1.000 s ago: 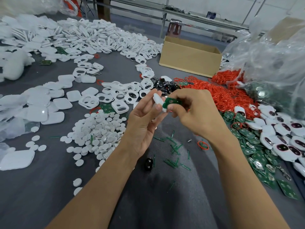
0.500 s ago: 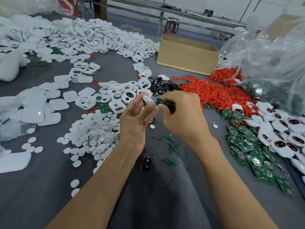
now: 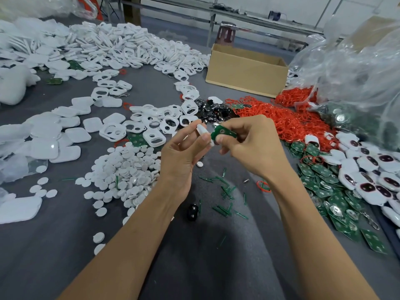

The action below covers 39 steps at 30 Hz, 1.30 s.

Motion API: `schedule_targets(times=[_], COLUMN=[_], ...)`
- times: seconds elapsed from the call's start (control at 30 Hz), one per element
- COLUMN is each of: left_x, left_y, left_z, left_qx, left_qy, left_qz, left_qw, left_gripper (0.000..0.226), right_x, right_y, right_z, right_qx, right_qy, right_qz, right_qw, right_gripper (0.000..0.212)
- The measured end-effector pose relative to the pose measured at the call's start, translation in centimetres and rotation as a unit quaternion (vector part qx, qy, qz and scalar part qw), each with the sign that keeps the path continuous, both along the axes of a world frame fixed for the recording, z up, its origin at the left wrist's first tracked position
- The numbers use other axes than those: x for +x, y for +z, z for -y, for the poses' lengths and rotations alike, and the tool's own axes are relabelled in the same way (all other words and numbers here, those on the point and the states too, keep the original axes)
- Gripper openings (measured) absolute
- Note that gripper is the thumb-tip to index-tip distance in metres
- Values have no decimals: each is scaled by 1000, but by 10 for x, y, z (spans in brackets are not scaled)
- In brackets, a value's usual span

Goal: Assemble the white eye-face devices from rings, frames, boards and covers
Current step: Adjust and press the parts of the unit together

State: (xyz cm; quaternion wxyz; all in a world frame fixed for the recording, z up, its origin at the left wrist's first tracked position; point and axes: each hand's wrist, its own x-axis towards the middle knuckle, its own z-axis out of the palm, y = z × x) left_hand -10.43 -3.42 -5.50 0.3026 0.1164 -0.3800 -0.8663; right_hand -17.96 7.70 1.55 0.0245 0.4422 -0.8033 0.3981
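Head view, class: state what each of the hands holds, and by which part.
The left hand pinches a white part by its edges; the right hand pinches a green board at its lower edge.

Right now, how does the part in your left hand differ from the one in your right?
The left hand pinches a white piece; the right hand pinches a green board. The white piece is plain and seen edge-on; the green board shows its face, with a pale round spot. Both are small and held up close together.
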Motion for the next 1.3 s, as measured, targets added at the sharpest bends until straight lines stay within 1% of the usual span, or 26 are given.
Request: schedule_targets(times=[0.13,0.27,0.43,0.63,0.8,0.87,0.9,0.97,1.03,1.1,1.17,1.23,1.3], left_x=[1,0,-2,-1,-2,-1,-1,-2,-2,-3,-3,-3,-4], left_y=[0,-1,-2,-2,-4,-4,-4,-6,-6,-5,-3,-4,-5], left_z=[-1,-1,-3,-2,-1,-1,-1,0,1,0,-1,-3,-3], left_qx=[10,33,43,37,43,24,13,9,19,15,-1,-14,-5], left_qy=[27,55,73,88,88,75,69,60,53,47,46,48,49], left_qz=[6,21,27,27,36,33,34,37,31,27,36,47,55], left_qw=[1000,998,996,995,994,996,997,997,998,998,998,998,997], left_gripper=[53,57,55,52,54,58,56,39,24,22,21,18,8], right_x=[6,13,21,26,25,21,19,15,9,5,1,-2,-5], right_y=[-4,-10,-15,-17,-22,-23,-23,-21,-18,-15,-13,-13,-15], right_z=[6,11,14,18,19,19,19,17,15,11,8,6,4], right_qx=[10,19,22,15,4,-9,-13,-14,-8,-12,-29,-46,-47], right_qy=[-20,-44,-70,-86,-87,-85,-81,-68,-46,-9,25,29,9], right_qz=[-51,-104,-131,-141,-143,-124,-112,-77,-8,105,207,258,259], right_qw=[998,993,989,986,986,989,990,995,999,994,978,965,965], right_gripper=[9,13,14,24,18,16,15,14,12,13,15,16,24])
